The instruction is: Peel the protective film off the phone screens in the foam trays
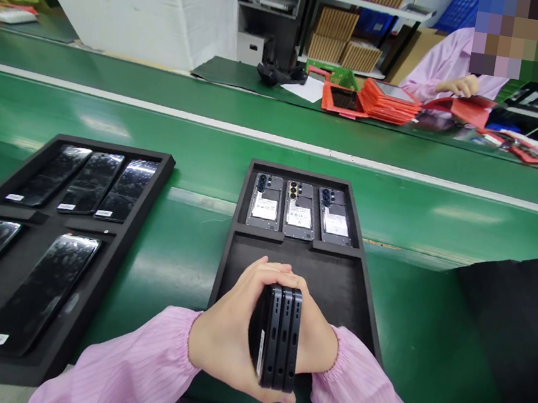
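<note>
Three dark smartphones stand on edge, pressed side by side, their port ends facing me. My left hand is closed around the stack from the left, its thumb under the lower edge and its fingers over the top. From the right, my right hand grips the same stack; the phones partly hide its fingers. Below and behind the hands lies a black foam tray. Its far compartment holds three opened phones with camera lenses and white labels showing.
At left, another black tray carries several dark-screened phones. A black sheet-like object stands at right. Across the green conveyor bench, a co-worker's hand is near red pouches. A white rail runs across the bench.
</note>
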`<state>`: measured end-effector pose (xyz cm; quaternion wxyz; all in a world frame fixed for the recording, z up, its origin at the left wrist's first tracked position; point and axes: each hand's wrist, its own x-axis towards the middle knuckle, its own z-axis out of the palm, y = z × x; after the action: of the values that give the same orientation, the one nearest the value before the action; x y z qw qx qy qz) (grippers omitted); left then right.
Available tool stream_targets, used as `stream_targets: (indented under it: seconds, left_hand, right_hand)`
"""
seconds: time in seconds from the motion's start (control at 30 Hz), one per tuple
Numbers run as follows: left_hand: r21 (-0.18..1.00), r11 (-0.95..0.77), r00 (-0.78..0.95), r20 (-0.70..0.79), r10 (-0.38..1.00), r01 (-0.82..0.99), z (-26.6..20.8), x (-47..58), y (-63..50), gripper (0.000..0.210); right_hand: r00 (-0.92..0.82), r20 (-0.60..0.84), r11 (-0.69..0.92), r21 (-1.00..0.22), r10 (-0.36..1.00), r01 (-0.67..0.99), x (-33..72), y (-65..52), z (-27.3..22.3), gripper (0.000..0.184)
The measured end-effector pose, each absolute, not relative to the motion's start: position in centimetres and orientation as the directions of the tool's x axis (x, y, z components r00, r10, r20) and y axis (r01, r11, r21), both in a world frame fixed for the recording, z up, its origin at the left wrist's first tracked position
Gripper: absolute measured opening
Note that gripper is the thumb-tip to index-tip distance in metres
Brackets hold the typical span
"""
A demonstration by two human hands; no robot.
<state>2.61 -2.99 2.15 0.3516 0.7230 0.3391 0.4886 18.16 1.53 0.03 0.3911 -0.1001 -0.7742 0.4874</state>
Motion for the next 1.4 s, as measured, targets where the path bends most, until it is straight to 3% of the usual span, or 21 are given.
stream_targets:
  seconds: [0.2,0.4,0.5,0.8,0.97,1.07,1.4]
  left_hand:
    - [0.844,-0.515,0.295,0.459,0.838,0.15,2.2,2.5,-3.0,0.092]
    - [0.843,-0.514,0.307,0.453,0.837,0.156,2.5,2.7,-3.0,0.089]
    - [0.848,-0.507,0.303,0.447,0.842,0.157,2.6,2.7,-3.0,0.09]
    - [0.81,-0.563,0.297,0.504,0.811,0.165,2.1,2.6,-3.2,0.097]
    - [0.796,-0.576,0.298,0.513,0.805,0.184,2.3,2.8,-3.3,0.095]
    - [0.791,-0.581,0.306,0.514,0.801,0.193,2.3,2.8,-3.3,0.094]
    - [0.782,-0.59,0.308,0.521,0.796,0.203,2.1,2.8,-3.4,0.099]
  right_hand:
    - [-0.672,0.505,0.501,-0.836,0.541,-0.225,18.1,1.5,0.1,0.096]
    - [-0.684,0.487,0.455,-0.855,0.543,-0.248,18.0,1.5,-0.4,0.081]
    - [-0.702,0.462,0.416,-0.873,0.543,-0.253,18.0,1.4,-0.8,0.084]
    - [-0.673,0.481,0.495,-0.847,0.562,-0.193,18.0,1.4,-1.4,0.083]
    - [-0.653,0.546,0.556,-0.801,0.526,-0.222,17.7,1.6,-0.2,0.075]
    - [-0.648,0.572,0.595,-0.773,0.502,-0.222,17.6,1.7,0.5,0.079]
    - [-0.638,0.547,0.548,-0.806,0.543,-0.224,17.7,1.4,-0.8,0.073]
